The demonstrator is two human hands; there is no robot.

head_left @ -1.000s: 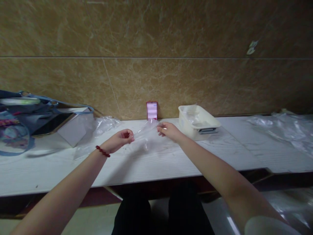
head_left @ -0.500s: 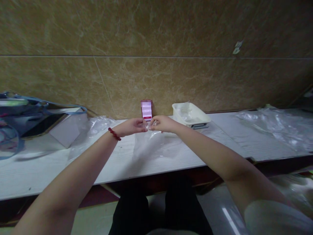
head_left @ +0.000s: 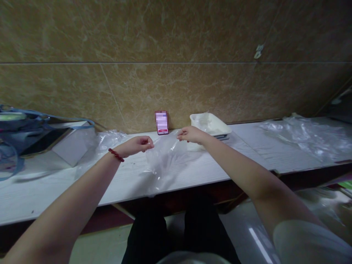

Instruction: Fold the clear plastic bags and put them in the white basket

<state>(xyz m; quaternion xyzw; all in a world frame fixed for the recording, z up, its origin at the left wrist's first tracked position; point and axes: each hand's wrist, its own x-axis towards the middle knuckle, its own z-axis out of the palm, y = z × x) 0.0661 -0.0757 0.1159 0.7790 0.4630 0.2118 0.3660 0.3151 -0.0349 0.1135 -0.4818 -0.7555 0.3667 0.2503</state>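
A clear plastic bag [head_left: 166,156] hangs spread between my two hands, over the white table. My left hand [head_left: 139,144], with a red bead bracelet at its wrist, pinches the bag's left upper edge. At the upper right corner, my right hand [head_left: 192,135] grips the bag between thumb and fingers. Just behind the bag a phone [head_left: 162,123] with a lit screen leans against the wall.
A white plastic basket [head_left: 217,125] with clear plastic inside stands right of my right hand. Clear plastic bags [head_left: 305,137] lie farther right, and more crumpled plastic [head_left: 111,139] lies left. A white box [head_left: 73,146] and a blue-strapped bag [head_left: 16,128] sit at the far left.
My hands were close together at the bag's edge and have moved apart, the left one leftward and the right one slightly right. The bag is now stretched wider between them.
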